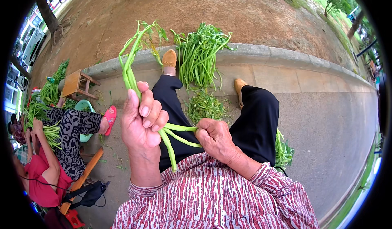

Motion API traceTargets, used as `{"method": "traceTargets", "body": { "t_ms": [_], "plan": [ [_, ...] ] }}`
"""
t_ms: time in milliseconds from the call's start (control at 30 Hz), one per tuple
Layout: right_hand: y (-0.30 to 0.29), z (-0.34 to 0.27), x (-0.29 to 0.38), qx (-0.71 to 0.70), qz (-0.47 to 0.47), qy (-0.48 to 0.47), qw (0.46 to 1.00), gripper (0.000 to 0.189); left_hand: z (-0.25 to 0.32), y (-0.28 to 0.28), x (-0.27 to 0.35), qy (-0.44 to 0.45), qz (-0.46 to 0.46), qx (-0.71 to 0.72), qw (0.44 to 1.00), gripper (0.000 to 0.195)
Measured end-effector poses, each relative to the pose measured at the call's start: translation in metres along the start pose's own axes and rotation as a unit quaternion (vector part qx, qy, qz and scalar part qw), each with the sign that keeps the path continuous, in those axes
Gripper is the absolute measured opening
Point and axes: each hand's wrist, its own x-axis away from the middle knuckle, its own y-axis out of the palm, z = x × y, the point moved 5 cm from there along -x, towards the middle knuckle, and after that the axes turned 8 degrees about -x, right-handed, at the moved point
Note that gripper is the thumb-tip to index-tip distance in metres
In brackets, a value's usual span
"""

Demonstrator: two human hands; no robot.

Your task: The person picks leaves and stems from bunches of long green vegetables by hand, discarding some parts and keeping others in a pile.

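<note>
My left hand (144, 119), palm turned up toward me, grips a small bunch of long green vegetable stems (130, 73). Their tops, with thin tendrils and a few leaves, rise beyond my fingers. Below the palm the stem ends fan out. My right hand (216, 140) pinches the ends of two stems between thumb and curled fingers; another stem end (169, 155) hangs free, pointing down. Between my feet a large bundle of the same leafy stems (197, 57) leans on the stone curb. Nearer to me lies a pile of plucked leaves (206, 105) on the pavement.
At left a seated person (46, 167) handles green stems. By that person are a wooden stool (73, 83), a pale green basin (84, 106), a wooden bench (84, 177) and a black bag (92, 195). The curb (254, 53) crosses ahead. More greens (283, 151) lie beside my right leg.
</note>
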Motion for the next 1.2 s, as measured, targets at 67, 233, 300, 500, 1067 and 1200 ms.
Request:
{"method": "traceTargets", "body": {
  "t_ms": [67, 233, 300, 500, 1067, 1200],
  "plan": [
    [0.001, 0.004, 0.001, -0.017, 0.010, 0.029, 0.999, 0.016, 0.000, 0.000, 0.001, 0.000, 0.002, 0.001, 1.000, 0.032],
    [0.004, 0.011, 0.003, -0.101, 0.023, 0.082, 0.991, 0.019, 0.000, -0.001, 0.002, -0.001, 0.006, -0.003, 1.000, 0.032],
    [0.006, 0.019, 0.003, -0.144, 0.031, 0.099, 0.984, 0.020, -0.001, -0.003, 0.002, -0.003, 0.013, -0.007, 1.000, 0.032],
    [0.009, 0.031, 0.004, -0.213, 0.046, 0.108, 0.970, 0.021, -0.003, 0.000, 0.002, -0.011, 0.011, 0.005, 1.000, 0.029],
    [-0.005, 0.058, 0.008, -0.378, 0.066, 0.273, 0.882, 0.017, 0.049, 0.001, 0.002, 0.066, -0.057, -0.013, 0.996, 0.035],
    [-0.010, 0.067, 0.000, -0.294, 0.062, 0.204, 0.932, 0.026, 0.059, 0.001, 0.006, 0.074, -0.059, 0.020, 0.995, 0.035]
  ]
}}
